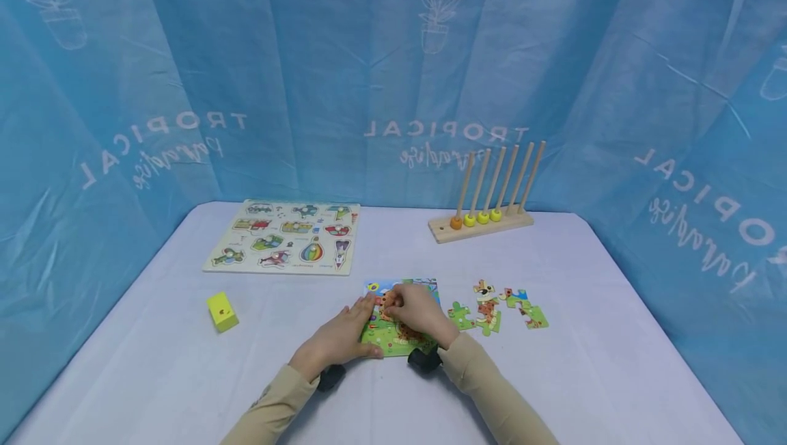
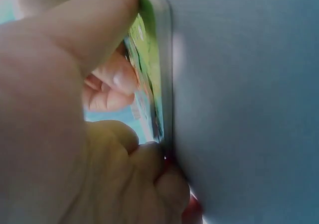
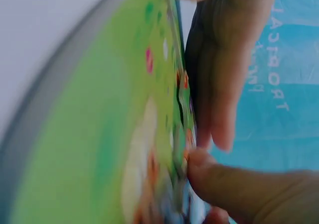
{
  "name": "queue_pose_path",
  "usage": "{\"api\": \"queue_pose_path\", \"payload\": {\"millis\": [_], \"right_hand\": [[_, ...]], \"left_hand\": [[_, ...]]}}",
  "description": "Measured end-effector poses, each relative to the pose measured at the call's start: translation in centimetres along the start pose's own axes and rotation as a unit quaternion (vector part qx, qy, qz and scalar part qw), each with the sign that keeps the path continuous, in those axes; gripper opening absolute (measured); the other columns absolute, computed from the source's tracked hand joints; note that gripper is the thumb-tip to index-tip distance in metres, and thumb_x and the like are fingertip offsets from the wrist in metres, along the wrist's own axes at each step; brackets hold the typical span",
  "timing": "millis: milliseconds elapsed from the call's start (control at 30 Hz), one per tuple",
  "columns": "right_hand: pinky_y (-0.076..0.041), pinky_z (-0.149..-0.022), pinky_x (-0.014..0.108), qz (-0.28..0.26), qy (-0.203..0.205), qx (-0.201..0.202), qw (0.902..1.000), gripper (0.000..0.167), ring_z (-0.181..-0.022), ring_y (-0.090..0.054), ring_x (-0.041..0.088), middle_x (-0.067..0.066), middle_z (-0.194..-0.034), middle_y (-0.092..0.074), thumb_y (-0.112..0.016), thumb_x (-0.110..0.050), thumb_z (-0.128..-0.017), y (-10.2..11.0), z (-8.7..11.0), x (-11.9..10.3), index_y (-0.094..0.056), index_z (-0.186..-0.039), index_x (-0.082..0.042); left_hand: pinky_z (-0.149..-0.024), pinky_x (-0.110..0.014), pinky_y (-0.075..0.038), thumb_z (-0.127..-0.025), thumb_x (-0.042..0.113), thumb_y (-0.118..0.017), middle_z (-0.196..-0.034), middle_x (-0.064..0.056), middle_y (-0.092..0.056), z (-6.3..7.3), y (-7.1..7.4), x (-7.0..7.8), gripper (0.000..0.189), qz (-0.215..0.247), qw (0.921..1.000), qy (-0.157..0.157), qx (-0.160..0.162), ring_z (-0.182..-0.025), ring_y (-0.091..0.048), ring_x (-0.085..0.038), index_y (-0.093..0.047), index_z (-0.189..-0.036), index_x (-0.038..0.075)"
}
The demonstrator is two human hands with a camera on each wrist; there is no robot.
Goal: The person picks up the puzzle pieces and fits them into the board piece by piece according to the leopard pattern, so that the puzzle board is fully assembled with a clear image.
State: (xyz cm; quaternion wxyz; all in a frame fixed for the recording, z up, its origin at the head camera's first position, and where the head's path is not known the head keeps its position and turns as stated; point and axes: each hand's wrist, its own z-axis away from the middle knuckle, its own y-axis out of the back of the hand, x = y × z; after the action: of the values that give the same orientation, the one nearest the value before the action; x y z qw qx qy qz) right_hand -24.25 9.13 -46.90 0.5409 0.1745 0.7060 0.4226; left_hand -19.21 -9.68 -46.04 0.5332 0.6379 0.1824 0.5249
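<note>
A square jigsaw board point(image 1: 390, 344) with a green, blue and orange animal picture lies flat at the middle front of the table. My left hand point(image 1: 338, 342) rests along its left side, fingers fairly straight, thumb at the near left corner. Over the board's upper middle, my right hand point(image 1: 421, 309) has curled fingers and pinches an orange puzzle piece point(image 1: 387, 301) against the picture. The right thumb point(image 3: 219, 181) is down at the board's surface in the right wrist view. My right hand hides part of the picture.
Several loose jigsaw pieces point(image 1: 488, 315) lie right of the board. A yellow block point(image 1: 222, 312) sits at the left. Farther back are a wooden peg puzzle point(image 1: 307, 233) with vehicle shapes and a wooden rod stand point(image 1: 504, 225) with beads. Blue curtains point(image 1: 344, 76) surround the table.
</note>
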Motion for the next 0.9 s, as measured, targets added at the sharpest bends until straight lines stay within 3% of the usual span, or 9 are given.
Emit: {"api": "queue_pose_path", "payload": {"millis": [200,400,500,700,800,900], "right_hand": [[-0.038,-0.052,0.019,0.003,-0.028,0.012,0.9995,0.01,-0.061,-0.048,0.008,-0.005,-0.073,-0.057,-0.073,-0.016,-0.085,-0.5,-0.5,-0.2,-0.064,-0.083,-0.016],[-0.046,-0.056,0.022,-0.11,-0.002,-0.006,0.9939,0.006,-0.067,-0.053,0.01,0.003,-0.081,-0.062,-0.066,-0.015,-0.092,1.1,-0.2,1.7,-0.066,-0.095,-0.01],[-0.049,-0.06,0.026,-0.137,-0.013,0.017,0.9904,0.012,-0.072,-0.057,0.014,0.007,-0.089,-0.066,-0.063,-0.017,-0.095,3.1,0.5,3.7,-0.067,-0.102,-0.008],[-0.054,-0.074,0.034,-0.087,-0.087,0.099,0.9874,0.02,-0.094,-0.063,0.023,0.01,-0.105,-0.068,-0.066,-0.016,-0.092,7.7,3.0,9.1,-0.067,-0.111,-0.008],[-0.055,-0.08,0.038,-0.057,-0.119,0.104,0.9857,0.028,-0.102,-0.062,0.027,0.012,-0.112,-0.067,-0.068,-0.011,-0.089,9.5,4.4,11.2,-0.065,-0.117,-0.007],[-0.055,-0.082,0.04,-0.047,-0.13,0.075,0.9876,0.037,-0.103,-0.061,0.028,0.016,-0.116,-0.065,-0.07,-0.008,-0.087,10.7,5.6,12.3,-0.062,-0.123,-0.004]], "left_hand": [[-0.121,-0.052,-0.024,-0.083,0.044,-0.072,-0.16,-0.02,-0.02,-0.1,0.1,0.0,0.098,-0.004,1.0,-0.005,-0.004,-0.149,-0.021,-0.035,-0.022,-0.151,-0.006],[-0.121,-0.052,-0.025,-0.084,0.044,-0.072,-0.16,-0.021,-0.02,-0.3,0.0,0.2,0.095,-0.016,0.9998,-0.011,-0.01,-0.148,-0.022,-0.036,-0.025,-0.151,-0.005],[-0.121,-0.052,-0.024,-0.083,0.045,-0.072,-0.16,-0.021,-0.019,-0.3,-0.1,0.3,0.096,-0.017,0.9997,-0.006,-0.014,-0.148,-0.021,-0.037,-0.025,-0.151,-0.004],[-0.122,-0.05,-0.023,-0.081,0.046,-0.073,-0.161,-0.018,-0.019,-0.2,0.0,0.2,0.098,-0.014,0.9998,0.004,-0.011,-0.149,-0.021,-0.035,-0.024,-0.152,-0.001],[-0.123,-0.049,-0.023,-0.081,0.047,-0.073,-0.161,-0.017,-0.02,-0.2,0.1,0.1,0.097,-0.02,0.9997,0.01,-0.008,-0.149,-0.022,-0.034,-0.025,-0.152,0.0],[-0.123,-0.048,-0.022,-0.081,0.047,-0.072,-0.161,-0.016,-0.021,-0.4,0.2,-0.1,0.097,-0.022,0.9996,0.016,-0.011,-0.149,-0.022,-0.033,-0.025,-0.153,0.002]]}}
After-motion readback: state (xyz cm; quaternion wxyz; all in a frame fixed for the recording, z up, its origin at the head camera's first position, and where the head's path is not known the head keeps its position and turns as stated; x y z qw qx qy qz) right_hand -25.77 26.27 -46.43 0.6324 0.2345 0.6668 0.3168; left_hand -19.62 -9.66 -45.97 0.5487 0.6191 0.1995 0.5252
